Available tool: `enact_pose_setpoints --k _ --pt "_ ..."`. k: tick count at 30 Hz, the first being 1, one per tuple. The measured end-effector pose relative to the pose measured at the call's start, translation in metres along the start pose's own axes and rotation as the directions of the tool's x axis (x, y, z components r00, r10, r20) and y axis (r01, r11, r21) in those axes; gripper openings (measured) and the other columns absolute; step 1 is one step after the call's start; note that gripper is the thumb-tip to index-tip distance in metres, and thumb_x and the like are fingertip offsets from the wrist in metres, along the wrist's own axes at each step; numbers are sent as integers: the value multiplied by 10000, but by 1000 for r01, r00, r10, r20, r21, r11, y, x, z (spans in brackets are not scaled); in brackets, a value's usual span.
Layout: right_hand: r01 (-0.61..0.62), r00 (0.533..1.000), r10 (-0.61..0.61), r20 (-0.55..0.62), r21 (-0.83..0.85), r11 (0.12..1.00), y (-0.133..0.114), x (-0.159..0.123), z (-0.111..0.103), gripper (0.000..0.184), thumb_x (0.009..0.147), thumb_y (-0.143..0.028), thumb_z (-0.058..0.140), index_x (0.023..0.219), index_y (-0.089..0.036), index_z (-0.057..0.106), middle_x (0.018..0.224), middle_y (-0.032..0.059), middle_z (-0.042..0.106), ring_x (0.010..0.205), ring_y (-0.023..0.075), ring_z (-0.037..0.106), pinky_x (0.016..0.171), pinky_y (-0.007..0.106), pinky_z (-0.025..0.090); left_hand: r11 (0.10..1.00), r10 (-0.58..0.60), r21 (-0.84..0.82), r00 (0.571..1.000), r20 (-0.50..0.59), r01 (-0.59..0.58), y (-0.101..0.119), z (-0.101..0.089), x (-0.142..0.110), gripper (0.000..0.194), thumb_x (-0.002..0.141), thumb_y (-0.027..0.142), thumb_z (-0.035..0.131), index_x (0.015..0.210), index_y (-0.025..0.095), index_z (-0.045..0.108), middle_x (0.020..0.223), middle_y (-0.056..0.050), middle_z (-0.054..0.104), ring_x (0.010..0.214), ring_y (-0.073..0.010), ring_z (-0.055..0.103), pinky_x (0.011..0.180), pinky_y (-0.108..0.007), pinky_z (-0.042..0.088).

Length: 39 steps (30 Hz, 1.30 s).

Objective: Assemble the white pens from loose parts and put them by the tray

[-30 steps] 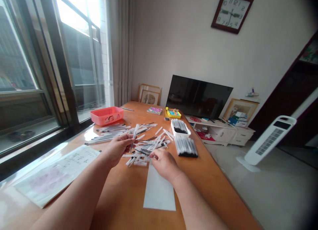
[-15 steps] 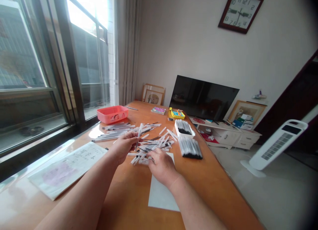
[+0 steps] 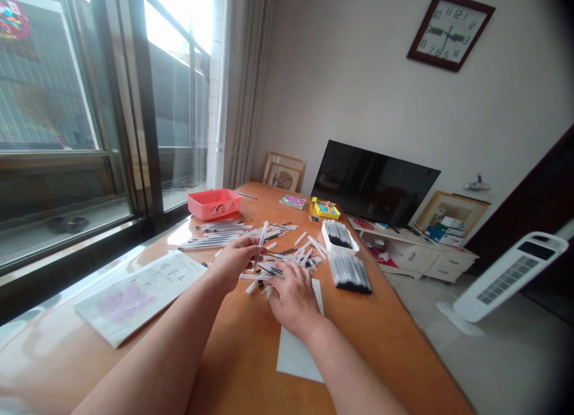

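My left hand (image 3: 237, 264) pinches a whitish pen barrel (image 3: 262, 240), which stands nearly upright between thumb and fingers. Over the near side of a loose heap of white pen parts (image 3: 309, 255) is my right hand (image 3: 293, 295), its fingers stretched forward and slightly apart. Thin dark refills (image 3: 274, 257) lie among the parts in front of it. Whatever lies beneath the right fingers is hidden. A white sheet of paper (image 3: 298, 355) lies partly under the right hand and forearm. Left of the heap, several pens (image 3: 213, 240) lie side by side.
A white tray (image 3: 354, 246) holds upright-packed pens; a flat bundle of black-ended pens (image 3: 350, 274) lies before it, near the table's right edge. A pink plastic box (image 3: 214, 206) stands far left. A notebook (image 3: 134, 298) lies left. Farther back are a booklet (image 3: 292, 201) and yellow box (image 3: 326, 208).
My right hand has reached a little farther over the heap and its fingers have straightened. The left hand still holds the barrel. The whole view has shifted slightly.
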State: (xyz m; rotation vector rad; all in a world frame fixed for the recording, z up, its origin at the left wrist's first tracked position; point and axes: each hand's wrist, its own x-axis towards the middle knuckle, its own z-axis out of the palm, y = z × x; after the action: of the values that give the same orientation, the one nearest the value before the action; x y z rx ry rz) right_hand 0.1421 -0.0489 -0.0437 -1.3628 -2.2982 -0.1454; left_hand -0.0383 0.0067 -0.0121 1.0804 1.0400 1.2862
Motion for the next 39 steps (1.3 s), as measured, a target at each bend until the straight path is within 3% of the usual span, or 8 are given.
enact_pose_setpoints --k 3,7,14,25,34,39 --pt "-76 997 76 -4 7 997 4 5 -5 209 886 -165 594 982 -259 754 1261 73 655 1233 285 502 1051 443 327 1000 20 -7 1000 -4 -20 1 -1 1 278 653 297 802 856 161 670 808 -67 731 615 -123 581 552 -247 344" --pt "-101 991 102 84 -13 995 -1 20 -12 196 906 -181 573 964 -255 745 1079 69 679 1103 266 554 950 390 385 999 38 -7 999 -34 -39 -1 -4 5 267 674 310 769 872 152 689 810 -68 728 620 -123 578 561 -243 359" --pt "-45 975 58 215 -64 997 -10 56 -4 246 929 -206 537 1010 -272 760 1074 77 673 1054 245 602 841 325 427 998 52 -20 996 -70 -54 -5 -8 9 258 660 282 748 875 147 704 765 -39 696 594 -100 532 536 -226 326" --pt "36 936 -3 352 -87 996 -16 94 5 169 843 -154 630 932 -219 757 1021 108 744 958 254 684 786 311 461 995 17 -96 997 -71 -24 2 -5 3 240 642 268 735 842 147 683 688 -11 669 537 -99 529 525 -233 341" --pt "48 929 -25 370 -55 997 -15 101 6 114 822 -171 646 882 -212 734 916 105 749 879 262 688 731 309 446 997 21 -73 992 -124 -30 1 -7 5 201 622 246 727 795 159 677 715 -31 687 587 -121 551 552 -246 359" --pt "-89 956 69 287 58 994 -7 91 -13 113 858 -184 572 905 -203 673 869 76 723 790 210 654 651 277 382 995 43 -81 994 -100 -51 1 -7 6 196 633 244 720 805 162 677 711 -25 671 584 -115 536 545 -242 342"
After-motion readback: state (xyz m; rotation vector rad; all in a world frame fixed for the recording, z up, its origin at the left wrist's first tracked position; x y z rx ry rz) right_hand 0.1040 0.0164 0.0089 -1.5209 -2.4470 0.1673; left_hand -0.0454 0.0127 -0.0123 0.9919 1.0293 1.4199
